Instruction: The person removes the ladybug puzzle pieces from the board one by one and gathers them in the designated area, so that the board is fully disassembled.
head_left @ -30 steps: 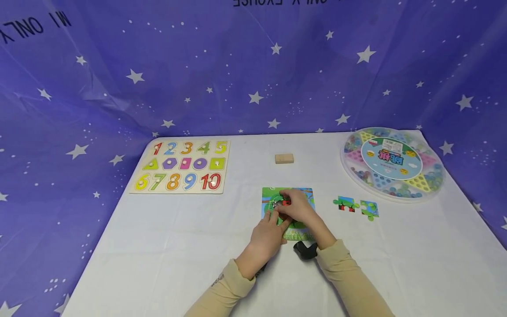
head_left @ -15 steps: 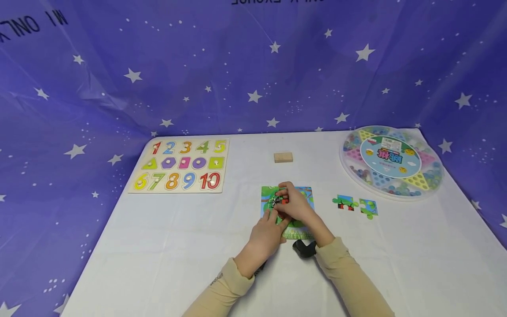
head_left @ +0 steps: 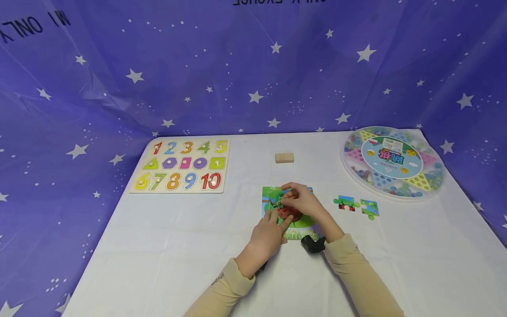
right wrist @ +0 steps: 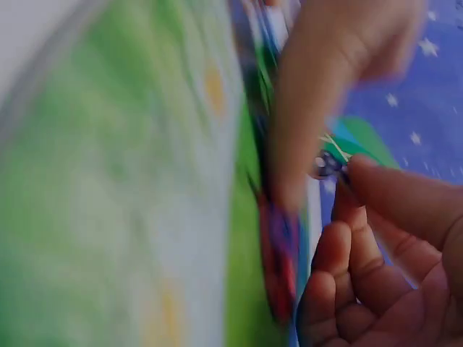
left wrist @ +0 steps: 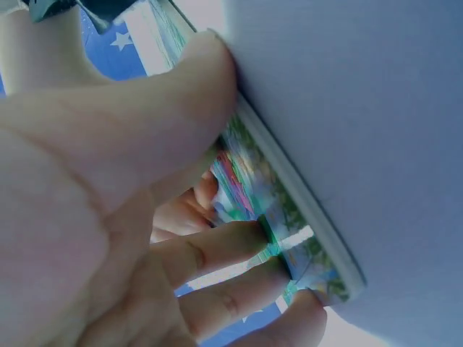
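Note:
A square ladybug jigsaw puzzle (head_left: pixel 300 234) lies on the white table in front of me, green and blue with a red ladybug. My left hand (head_left: pixel 266 235) rests on its lower left part, fingers spread over the picture. In the left wrist view the thumb (left wrist: pixel 195 87) lies along the board's edge. Above the puzzle's upper middle, my right hand (head_left: pixel 308 206) pinches a green puzzle piece (right wrist: pixel 367 139) bearing the ladybug's black-and-white face, between thumb and fingers. Two joined-looking loose pieces, one green and red (head_left: pixel 346 203) and one blue and green (head_left: pixel 369 208), lie to the right.
A wooden number-and-shape board (head_left: pixel 180 166) lies at the back left. Behind the puzzle is a small wooden block (head_left: pixel 284 157). A round clear-lidded marble game (head_left: pixel 392 164) sits at the back right. A purple starry cloth (head_left: pixel 253 66) hangs behind the table.
My right hand has shifted right with the ladybug-face piece pinched in it, so more of the red body shows. The left hand has stayed in place.

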Available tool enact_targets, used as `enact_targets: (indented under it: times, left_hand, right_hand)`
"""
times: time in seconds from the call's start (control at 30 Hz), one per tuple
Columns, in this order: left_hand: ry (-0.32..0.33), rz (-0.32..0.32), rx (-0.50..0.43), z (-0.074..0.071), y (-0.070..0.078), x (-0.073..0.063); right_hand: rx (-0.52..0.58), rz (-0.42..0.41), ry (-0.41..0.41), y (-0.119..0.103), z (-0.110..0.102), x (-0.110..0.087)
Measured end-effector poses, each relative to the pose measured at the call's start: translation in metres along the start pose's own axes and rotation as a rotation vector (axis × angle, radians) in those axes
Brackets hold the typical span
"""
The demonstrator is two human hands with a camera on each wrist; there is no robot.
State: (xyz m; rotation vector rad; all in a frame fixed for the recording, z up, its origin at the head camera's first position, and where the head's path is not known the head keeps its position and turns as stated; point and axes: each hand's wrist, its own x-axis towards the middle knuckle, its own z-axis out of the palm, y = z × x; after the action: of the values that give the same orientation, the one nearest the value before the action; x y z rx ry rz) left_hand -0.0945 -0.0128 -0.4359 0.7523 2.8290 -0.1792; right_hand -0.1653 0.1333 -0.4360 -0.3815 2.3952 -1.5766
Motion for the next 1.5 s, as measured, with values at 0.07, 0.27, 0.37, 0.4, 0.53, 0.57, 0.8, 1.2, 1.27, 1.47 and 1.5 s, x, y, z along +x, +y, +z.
enact_targets:
  times: [0.07, 0.27, 0.37, 0.4, 0.53, 0.57, 0.8, 1.2, 1.27, 1.47, 1.5]
  left_hand:
    - [-0.009, -0.005, -0.01, 0.0, 0.0, 0.0]
    - [0.006, -0.012, -0.02, -0.001, -0.002, -0.002]
    - [0.018, -0.012, -0.018, -0.002, -0.003, -0.003]
    - [0.02, -0.011, -0.015, -0.002, -0.003, -0.004]
    - [0.018, -0.011, -0.011, -0.003, -0.003, -0.005]
    - [0.018, -0.012, -0.011, -0.003, -0.003, -0.005]
    - [0.018, -0.01, -0.013, -0.003, -0.002, -0.004]
    - [0.004, -0.01, -0.029, -0.001, -0.001, -0.002]
    - [0.004, -0.01, -0.027, 0.0, 0.0, -0.002]
    - [0.012, 0.0, 0.006, 0.001, 0.0, 0.0]
    - [0.015, 0.001, 0.01, 0.001, 0.001, 0.0]
  right_hand:
    - [0.033, 0.014, 0.015, 0.002, -0.013, -0.007]
    - [0.045, 0.093, 0.167, 0.034, -0.053, -0.022]
    - [0.071, 0.149, 0.231, 0.04, -0.068, -0.034]
    - [0.079, 0.169, 0.244, 0.041, -0.072, -0.038]
    - [0.062, 0.227, 0.262, 0.044, -0.079, -0.049]
    - [0.032, 0.234, 0.264, 0.045, -0.079, -0.051]
    - [-0.184, 0.23, 0.258, 0.047, -0.076, -0.055]
    - [-0.317, 0.2, 0.264, 0.04, -0.068, -0.057]
    - [-0.291, 0.16, 0.217, 0.038, -0.064, -0.057]
    - [-0.332, 0.004, 0.041, 0.033, -0.048, -0.058]
    - [-0.363, -0.017, 0.017, 0.033, -0.045, -0.058]
